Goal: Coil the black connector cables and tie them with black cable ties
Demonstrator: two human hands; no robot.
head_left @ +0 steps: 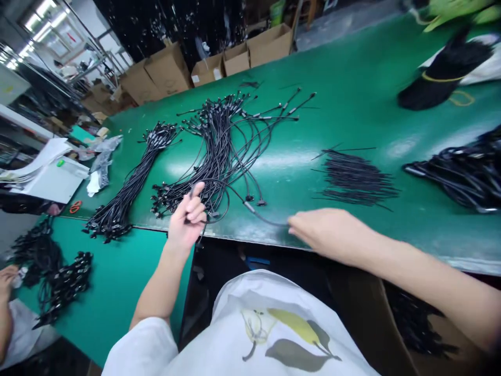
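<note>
A black cable point(270, 223) with a grey sleeve on it runs between my hands at the table's front edge. My left hand point(189, 216) is closed round one part of it, the index finger pointing up. The fingers of my right hand point(318, 231) pinch it farther right; the tip there is hidden by the hand. Just behind my left hand lies a large pile of black cables point(219, 141) with small connectors at their ends. A second cable bundle point(135, 180) lies to the left.
Thin black ties point(354, 177) lie right of centre. Coiled cables point(462, 172) and a banded black bundle point(438, 78) are at the right. Cardboard boxes point(168, 70) line the far edge. At lower left, a co-worker's hand point(7, 279) is beside more cables point(64, 284).
</note>
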